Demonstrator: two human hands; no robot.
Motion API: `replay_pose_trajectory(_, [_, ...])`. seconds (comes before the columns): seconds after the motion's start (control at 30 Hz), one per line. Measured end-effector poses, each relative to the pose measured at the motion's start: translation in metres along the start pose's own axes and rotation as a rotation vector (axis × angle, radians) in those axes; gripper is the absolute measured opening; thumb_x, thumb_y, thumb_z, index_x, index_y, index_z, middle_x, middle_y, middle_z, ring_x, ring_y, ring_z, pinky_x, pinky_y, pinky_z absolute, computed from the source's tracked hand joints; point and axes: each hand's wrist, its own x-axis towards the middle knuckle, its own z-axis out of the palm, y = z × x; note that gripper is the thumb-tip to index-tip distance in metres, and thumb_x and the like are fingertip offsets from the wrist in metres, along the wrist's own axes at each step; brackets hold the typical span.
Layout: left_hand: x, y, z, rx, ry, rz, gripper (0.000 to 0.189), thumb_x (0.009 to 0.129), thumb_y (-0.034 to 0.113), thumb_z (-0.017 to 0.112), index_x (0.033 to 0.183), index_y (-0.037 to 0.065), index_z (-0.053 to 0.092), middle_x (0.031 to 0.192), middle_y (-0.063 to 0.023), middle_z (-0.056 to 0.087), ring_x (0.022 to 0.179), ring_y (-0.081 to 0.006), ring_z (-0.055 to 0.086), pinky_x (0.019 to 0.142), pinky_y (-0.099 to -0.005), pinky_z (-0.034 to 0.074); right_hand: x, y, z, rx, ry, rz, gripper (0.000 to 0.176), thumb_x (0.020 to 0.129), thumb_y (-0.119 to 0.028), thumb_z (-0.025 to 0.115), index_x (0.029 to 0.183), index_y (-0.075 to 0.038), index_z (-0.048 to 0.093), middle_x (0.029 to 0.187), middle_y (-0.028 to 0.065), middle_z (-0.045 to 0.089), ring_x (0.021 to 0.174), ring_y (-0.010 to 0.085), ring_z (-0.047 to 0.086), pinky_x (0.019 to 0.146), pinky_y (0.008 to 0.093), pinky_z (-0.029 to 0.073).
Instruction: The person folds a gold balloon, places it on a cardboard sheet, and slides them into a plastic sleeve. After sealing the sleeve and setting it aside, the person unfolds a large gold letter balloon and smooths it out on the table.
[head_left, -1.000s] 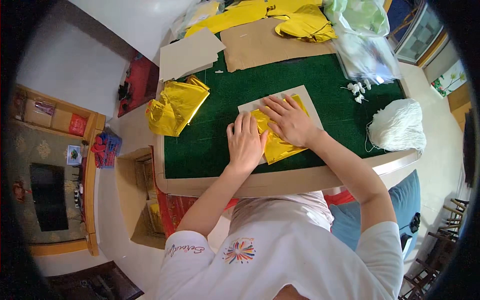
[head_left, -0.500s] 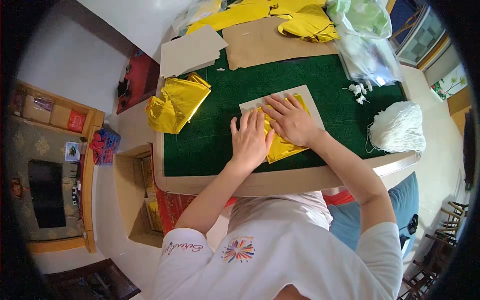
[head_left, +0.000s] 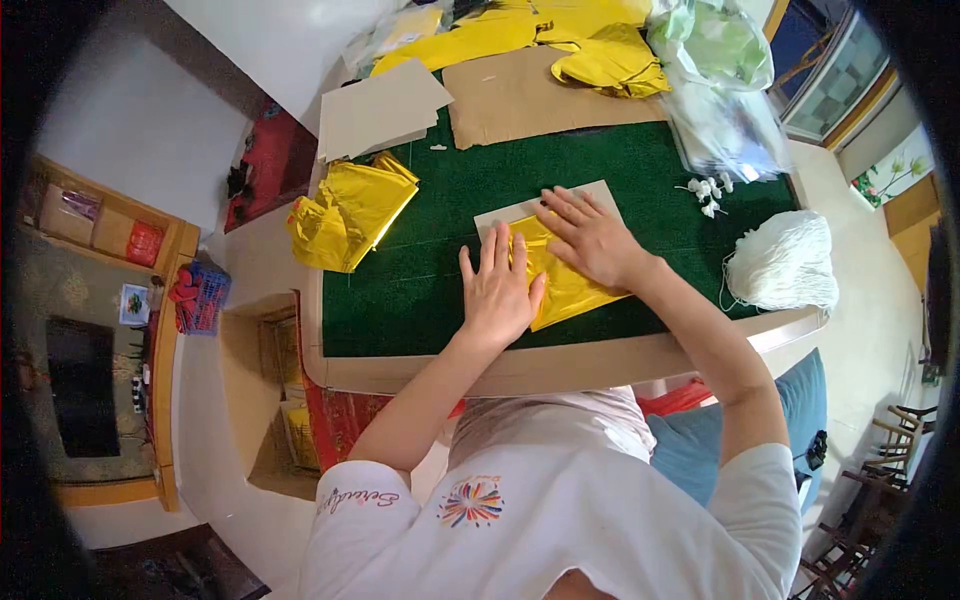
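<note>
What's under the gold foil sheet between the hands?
A pale card shows past the far edge of the foil sheet, on the green mat. Foil, left hand and right hand hide the rest.

The person wears a white shirt [head_left: 600,500] with short sleeves. Its front has a multicoloured burst print [head_left: 472,502], and dark cursive lettering [head_left: 362,497] marks one sleeve.

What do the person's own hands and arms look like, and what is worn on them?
Both hands, left and right, are bare, with no gloves, rings or watch visible. The short sleeves are white: the left sleeve carries dark script lettering, the right sleeve looks plain.
</note>
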Motion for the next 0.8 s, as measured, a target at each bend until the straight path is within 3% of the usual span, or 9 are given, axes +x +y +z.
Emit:
replay_pose_trajectory(0.13, [0.000,0.001,-0.002,-0.027,0.006,-0.010,0.060,0.089,0.039,0.051,0.132,-0.003,0.044,0.143,-0.0227,0.033,0.136,-0.0310,0.027,0.104,-0.0618,0.022,-0.007,0.016,-0.009,-0.116,-0.057,0.130,0.055,0.096,-0.038,0.039,0.145,-0.014,0.031,0.151,0.0091,0.027,0.141,0.0245,0.020,0.113,0.0496,0.014])
replay_pose_trajectory(0.23, [0.003,-0.001,-0.003,-0.007,-0.004,-0.008,0.060,0.090,0.039,0.050,0.133,-0.003,0.043,0.143,-0.0221,0.033,0.136,-0.0308,0.027,0.104,-0.0622,0.021,-0.007,0.019,-0.006,-0.161,-0.038,0.152,0.056,0.097,-0.045,0.034,0.145,-0.017,0.031,0.150,0.0080,0.029,0.140,0.0248,0.023,0.113,0.0509,0.016])
replay_pose_trajectory(0.53, [0.013,-0.015,0.001,-0.019,-0.019,0.025,0.064,0.090,0.043,0.051,0.136,0.000,0.040,0.147,-0.0179,0.031,0.139,-0.0279,0.023,0.105,-0.0637,0.018,-0.001,0.015,-0.007,-0.190,-0.040,0.260,0.056,0.096,-0.043,0.038,0.144,-0.015,0.032,0.151,0.0075,0.028,0.140,0.0246,0.022,0.111,0.0529,0.017])
replay_pose_trajectory(0.8, [0.006,-0.014,-0.007,-0.084,-0.090,0.024,0.094,0.079,0.062,0.057,0.142,-0.001,0.026,0.151,-0.0205,0.017,0.142,-0.0319,0.013,0.107,-0.0638,0.012,-0.002,0.017,-0.006,-0.196,-0.048,0.244,0.057,0.096,-0.045,0.038,0.144,-0.017,0.032,0.151,0.0081,0.028,0.141,0.0247,0.022,0.111,0.0527,0.017])
